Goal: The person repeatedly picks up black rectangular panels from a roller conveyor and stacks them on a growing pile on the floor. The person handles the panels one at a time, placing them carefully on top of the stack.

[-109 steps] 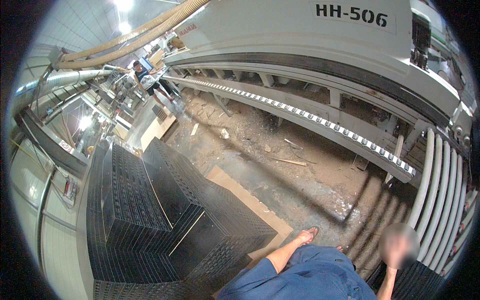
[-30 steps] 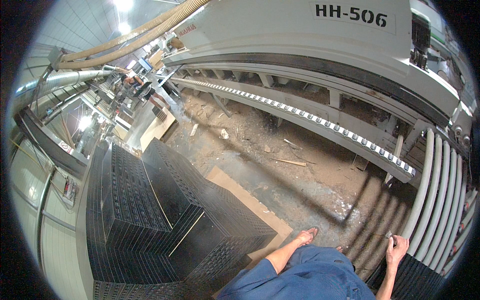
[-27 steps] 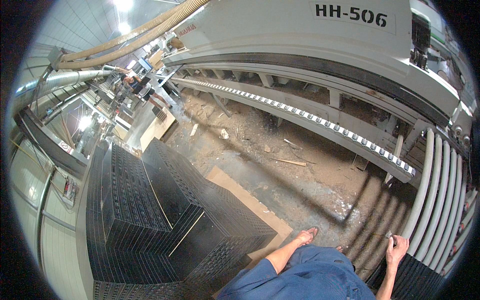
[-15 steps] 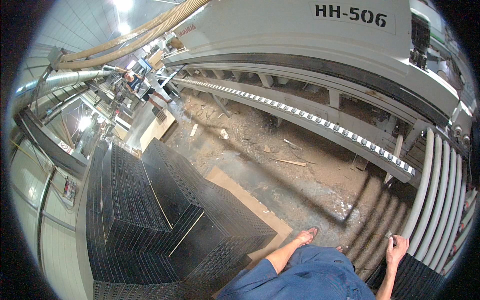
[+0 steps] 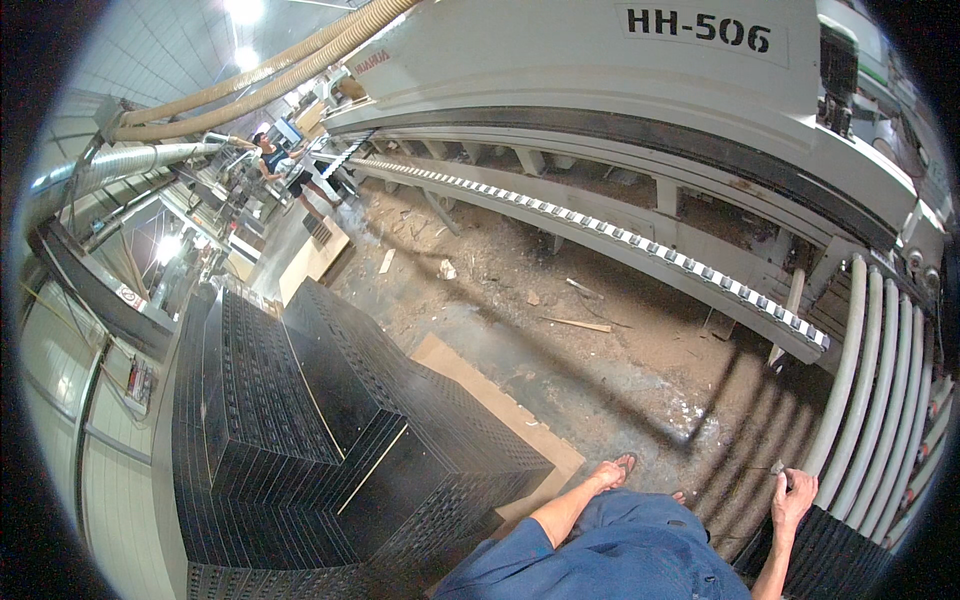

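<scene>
My left hand (image 5: 605, 476) is beside the thigh of my blue clothing (image 5: 610, 550), just above a sandalled foot (image 5: 626, 463). Its fingers are too small and foreshortened to make out. On the right, my right hand (image 5: 796, 494) is raised with thumb and fingers closed on a small greyish piece (image 5: 778, 467), whose kind I cannot make out. That hand is nearest to a row of thick grey hoses (image 5: 850, 370). At left stands a tall stack of black panels (image 5: 370, 400) with rows of small holes or slots along their edges.
A long grey machine (image 5: 580, 60) fills the far right, with a toothed white rail (image 5: 600, 222) along its front. Sawdust and wood scraps (image 5: 580, 325) litter the floor. Brown cardboard (image 5: 470, 375) sticks out under the stack. Another person (image 5: 290, 170) stands far off, near a pale board (image 5: 315, 258).
The person in the distance has straightened and turned toward the machine side. My hands stay almost where they were, and the small greyish piece is still in my right hand.
</scene>
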### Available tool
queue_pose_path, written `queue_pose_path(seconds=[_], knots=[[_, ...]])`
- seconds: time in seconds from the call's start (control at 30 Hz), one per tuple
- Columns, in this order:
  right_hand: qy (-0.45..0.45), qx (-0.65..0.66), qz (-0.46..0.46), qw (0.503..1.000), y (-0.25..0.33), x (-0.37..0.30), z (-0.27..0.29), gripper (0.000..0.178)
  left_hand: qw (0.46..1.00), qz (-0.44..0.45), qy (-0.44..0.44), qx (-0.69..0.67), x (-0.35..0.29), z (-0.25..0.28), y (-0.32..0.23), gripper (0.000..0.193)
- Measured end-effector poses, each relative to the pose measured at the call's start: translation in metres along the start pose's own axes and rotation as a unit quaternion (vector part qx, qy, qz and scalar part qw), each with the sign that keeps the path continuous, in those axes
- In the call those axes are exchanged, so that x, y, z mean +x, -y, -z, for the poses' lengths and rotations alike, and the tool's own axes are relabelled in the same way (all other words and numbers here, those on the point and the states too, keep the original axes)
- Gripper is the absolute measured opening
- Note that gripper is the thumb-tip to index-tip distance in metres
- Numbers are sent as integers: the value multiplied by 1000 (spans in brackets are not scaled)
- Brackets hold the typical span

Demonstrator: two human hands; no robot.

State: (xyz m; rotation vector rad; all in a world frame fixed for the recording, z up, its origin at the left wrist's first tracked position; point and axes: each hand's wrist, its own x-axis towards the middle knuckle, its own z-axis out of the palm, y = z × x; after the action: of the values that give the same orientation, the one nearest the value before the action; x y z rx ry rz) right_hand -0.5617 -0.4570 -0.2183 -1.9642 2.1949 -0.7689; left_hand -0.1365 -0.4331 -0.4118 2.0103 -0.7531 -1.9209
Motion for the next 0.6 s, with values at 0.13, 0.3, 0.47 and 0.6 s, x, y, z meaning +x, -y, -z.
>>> queue_pose_path(seconds=[0.13, 0.3, 0.47, 0.6], knots=[[14, 75, -24, 997, -35, -8, -15, 18, 1000, 12, 6, 14, -4, 1, -8, 39], [25, 80, -5, 996, -34, -6, -16, 19, 1000, -5, -2, -26, 7, 0, 7, 33], [15, -19, 14, 1000, -6, 1, 0, 20, 1000, 19, -1, 23, 7, -1, 3, 31], [17, -26, 9, 999, -7, 0, -1, 20, 999, 15, -14, 26, -10, -2, -15, 31]])
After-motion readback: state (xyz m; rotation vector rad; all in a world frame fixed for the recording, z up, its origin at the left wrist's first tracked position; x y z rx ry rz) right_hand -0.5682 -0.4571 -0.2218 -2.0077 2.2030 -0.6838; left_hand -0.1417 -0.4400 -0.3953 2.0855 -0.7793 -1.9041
